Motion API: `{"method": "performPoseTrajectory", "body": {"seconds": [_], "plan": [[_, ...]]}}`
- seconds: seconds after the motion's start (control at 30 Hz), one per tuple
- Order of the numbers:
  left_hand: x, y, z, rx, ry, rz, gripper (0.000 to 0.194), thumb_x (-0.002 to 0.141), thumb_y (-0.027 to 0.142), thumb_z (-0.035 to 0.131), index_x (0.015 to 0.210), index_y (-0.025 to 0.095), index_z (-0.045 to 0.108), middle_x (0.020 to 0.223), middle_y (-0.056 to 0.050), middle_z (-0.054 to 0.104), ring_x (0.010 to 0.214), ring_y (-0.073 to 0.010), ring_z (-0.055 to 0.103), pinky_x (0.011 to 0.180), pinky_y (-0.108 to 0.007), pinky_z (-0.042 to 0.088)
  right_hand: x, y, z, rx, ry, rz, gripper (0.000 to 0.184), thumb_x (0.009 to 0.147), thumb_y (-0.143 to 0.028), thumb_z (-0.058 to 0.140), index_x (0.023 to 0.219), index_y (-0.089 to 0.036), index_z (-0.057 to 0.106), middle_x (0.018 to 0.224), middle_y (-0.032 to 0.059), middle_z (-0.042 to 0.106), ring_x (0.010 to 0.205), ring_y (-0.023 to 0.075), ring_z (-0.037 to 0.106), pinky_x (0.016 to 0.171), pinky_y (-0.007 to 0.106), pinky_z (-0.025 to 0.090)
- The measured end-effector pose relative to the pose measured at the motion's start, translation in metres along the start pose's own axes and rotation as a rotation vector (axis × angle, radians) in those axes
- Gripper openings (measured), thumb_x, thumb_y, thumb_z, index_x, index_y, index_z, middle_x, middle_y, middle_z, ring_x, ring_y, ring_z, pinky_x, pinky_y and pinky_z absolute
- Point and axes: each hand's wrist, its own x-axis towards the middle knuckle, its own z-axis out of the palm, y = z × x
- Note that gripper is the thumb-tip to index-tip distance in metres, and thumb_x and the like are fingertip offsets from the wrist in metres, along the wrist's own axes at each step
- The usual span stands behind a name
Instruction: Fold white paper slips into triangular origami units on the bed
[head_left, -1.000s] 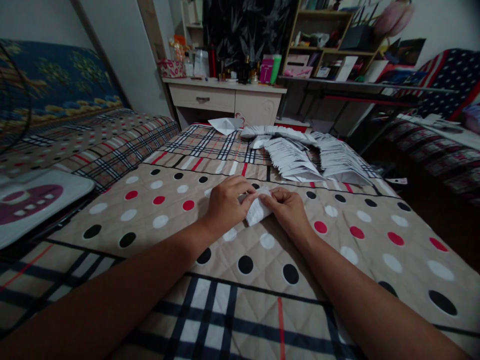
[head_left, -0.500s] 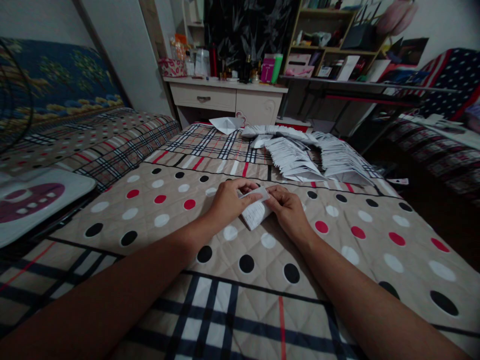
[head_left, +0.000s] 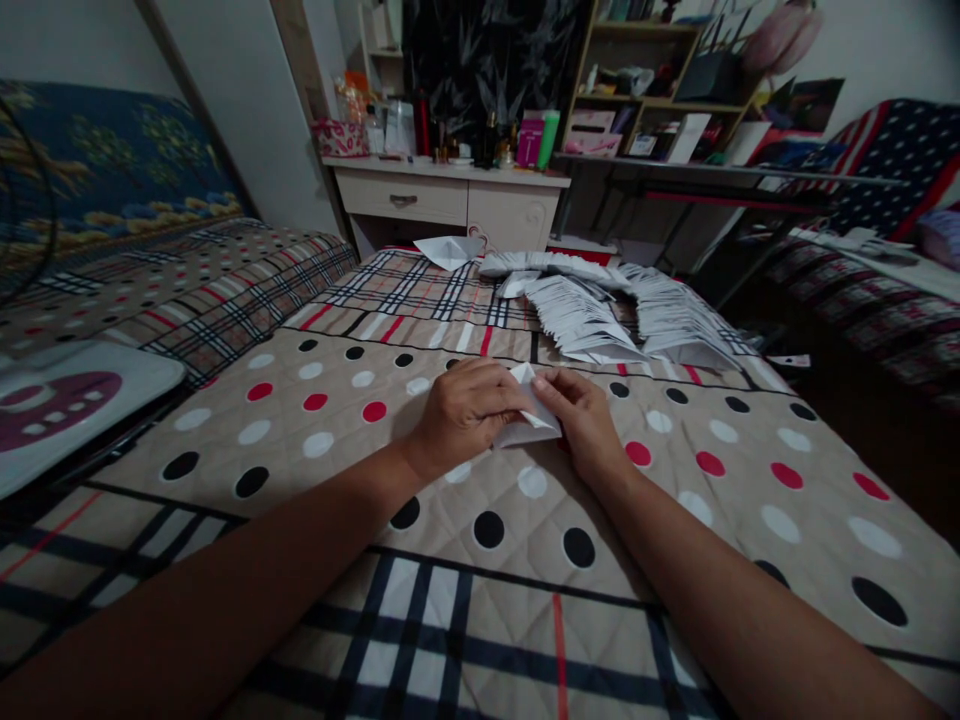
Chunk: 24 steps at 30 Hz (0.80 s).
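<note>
A small folded sheet of paper (head_left: 531, 430) is held between my two hands, just above the bedspread. My left hand (head_left: 471, 410) is closed on its left side, with the fingers bent across the front. On the right, my right hand (head_left: 577, 405) pinches the paper's edge, thumb on top. The sheet has a peaked upper corner and a flap folded over; its left part is hidden by my fingers. Farther off lie rows of folded papers (head_left: 585, 320), overlapping one another, and another long row (head_left: 679, 315) beside them.
Loose white sheets (head_left: 448, 252) lie at the far end of the patterned bedspread (head_left: 315, 520). A white dresser (head_left: 405, 195) stands behind, crowded with bottles and boxes. At the left is a white and purple appliance (head_left: 82, 400); a desk (head_left: 720, 170) with shelves is at right.
The paper has been turned and refolded: its lined printed face no longer shows, and a peaked blank side does. My left hand has turned over it, fingers now across the front.
</note>
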Motion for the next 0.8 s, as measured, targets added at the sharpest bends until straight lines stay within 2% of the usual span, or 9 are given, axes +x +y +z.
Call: {"method": "performPoseTrajectory", "body": {"seconds": [0.1,0.17,0.27,0.37,0.43,0.5,0.63,0.73,0.8], "plan": [[0.002,0.005,0.0,-0.03,-0.007,-0.025,0.011,0.088,0.026,0.065,0.079,0.019,0.068,0.074,-0.002,0.065,0.071,-0.0135,0.058,0.071,-0.029,0.045,-0.001,-0.001,0.0,-0.034,0.01,0.035,0.023,0.065,-0.035,0.079,0.066,-0.016,0.065,0.061,-0.0009,0.061,0.051,0.0104,0.048,0.049,0.022,0.034],[0.003,0.009,0.0,-0.111,0.009,-0.119,0.015,0.089,0.026,0.062,0.078,0.018,0.067,0.075,-0.003,0.064,0.073,-0.0137,0.058,0.071,-0.028,0.046,-0.002,-0.002,0.0,-0.038,0.013,0.025,0.02,0.067,-0.033,0.077,0.065,-0.016,0.066,0.059,-0.0006,0.06,0.05,0.0104,0.047,0.049,0.023,0.034],[0.003,0.011,0.001,-0.276,0.08,-0.372,0.018,0.089,0.027,0.061,0.076,0.017,0.067,0.084,-0.004,0.064,0.081,-0.015,0.06,0.077,-0.028,0.047,-0.003,-0.001,0.001,0.01,-0.013,-0.039,0.017,0.07,-0.031,0.074,0.065,-0.016,0.068,0.07,0.0021,0.064,0.061,0.0129,0.053,0.057,0.024,0.04],[0.001,0.003,0.007,-0.549,0.255,-0.679,0.017,0.087,0.031,0.062,0.076,0.019,0.066,0.091,-0.003,0.065,0.086,-0.016,0.061,0.079,-0.029,0.049,-0.001,0.001,0.001,0.119,-0.022,-0.023,0.018,0.077,-0.035,0.069,0.078,-0.017,0.072,0.08,0.0034,0.065,0.07,0.0142,0.056,0.06,0.024,0.043],[0.0,-0.005,0.011,-0.734,0.386,-0.873,0.016,0.086,0.032,0.061,0.078,0.019,0.063,0.087,-0.003,0.065,0.082,-0.0159,0.061,0.075,-0.029,0.05,0.0,0.003,0.0,0.192,-0.02,0.037,0.021,0.08,-0.037,0.067,0.089,-0.019,0.071,0.082,0.0027,0.065,0.069,0.0137,0.056,0.056,0.022,0.042],[-0.001,-0.013,0.014,-0.838,0.467,-1.011,0.015,0.084,0.03,0.062,0.076,0.019,0.059,0.08,-0.002,0.064,0.077,-0.0157,0.061,0.073,-0.029,0.051,0.0,0.002,-0.001,0.218,-0.038,0.064,0.024,0.078,-0.036,0.07,0.097,-0.02,0.069,0.086,0.0025,0.066,0.072,0.014,0.058,0.057,0.022,0.044],[-0.002,-0.016,0.014,-0.941,0.478,-1.082,0.022,0.078,0.032,0.069,0.069,0.019,0.053,0.071,0.0,0.06,0.073,-0.0161,0.06,0.072,-0.031,0.051,-0.003,-0.004,0.002,0.216,-0.156,0.066,0.037,0.073,-0.029,0.077,0.107,-0.02,0.066,0.086,0.0021,0.068,0.073,0.0137,0.061,0.059,0.021,0.044],[-0.003,-0.013,0.013,-0.966,0.454,-1.094,0.029,0.071,0.039,0.076,0.071,0.019,0.055,0.07,0.0,0.059,0.07,-0.0162,0.058,0.067,-0.031,0.051,-0.006,-0.007,0.004,0.281,-0.234,0.09,0.03,0.072,-0.028,0.078,0.099,-0.019,0.068,0.076,-0.0001,0.066,0.062,0.0113,0.057,0.059,0.022,0.045],[-0.003,-0.011,0.012,-0.951,0.417,-1.078,0.032,0.07,0.044,0.076,0.076,0.02,0.056,0.073,0.0,0.06,0.07,-0.016,0.058,0.066,-0.031,0.05,-0.007,-0.007,0.005,0.316,-0.23,0.112,0.026,0.068,-0.026,0.08,0.091,-0.018,0.068,0.072,-0.0007,0.065,0.059,0.0109,0.055,0.059,0.023,0.045]]}}
